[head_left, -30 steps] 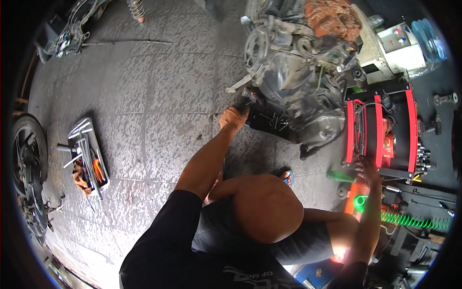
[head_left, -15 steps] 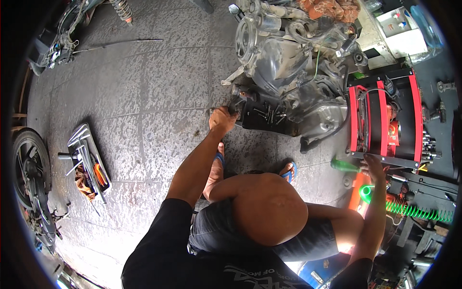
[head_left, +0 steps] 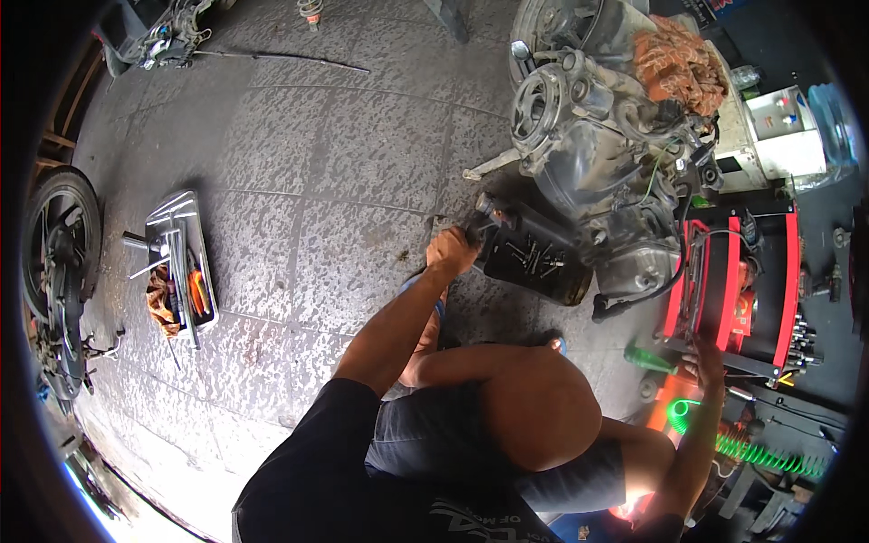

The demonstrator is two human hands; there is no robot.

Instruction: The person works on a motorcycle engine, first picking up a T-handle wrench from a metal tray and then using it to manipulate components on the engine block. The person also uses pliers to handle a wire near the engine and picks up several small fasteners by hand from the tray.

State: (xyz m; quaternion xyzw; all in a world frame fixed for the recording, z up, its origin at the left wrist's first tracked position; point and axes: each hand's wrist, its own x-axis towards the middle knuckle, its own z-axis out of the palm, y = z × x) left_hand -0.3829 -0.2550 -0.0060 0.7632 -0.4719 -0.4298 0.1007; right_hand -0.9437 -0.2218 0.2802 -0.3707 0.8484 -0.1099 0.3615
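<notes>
My left hand (head_left: 453, 251) is closed round the left end of a shallow black tray (head_left: 525, 283) on the floor. Several small bolts (head_left: 536, 258) lie loose in it. A dark cylindrical part (head_left: 493, 209) sits by the tray's far left corner, close to my fingers. Over on the right, my right hand (head_left: 704, 361) is at the near edge of a red and black tool rack (head_left: 734, 276). Its fingers are partly spread, and I see nothing held in them. Just left of that hand lies a green bottle-shaped object (head_left: 648, 360).
A dirty engine (head_left: 588, 154) stands beyond the tray, with an orange rag (head_left: 681, 65) on top. To my left are a metal tray of tools (head_left: 214, 312) and a wheel (head_left: 65, 213). A green coiled hose (head_left: 769, 454) runs along the right.
The view has shifted, so most things sit lower in it. The black tray appears slightly farther out from the engine, with my left hand still on it. My right hand stays by the rack.
</notes>
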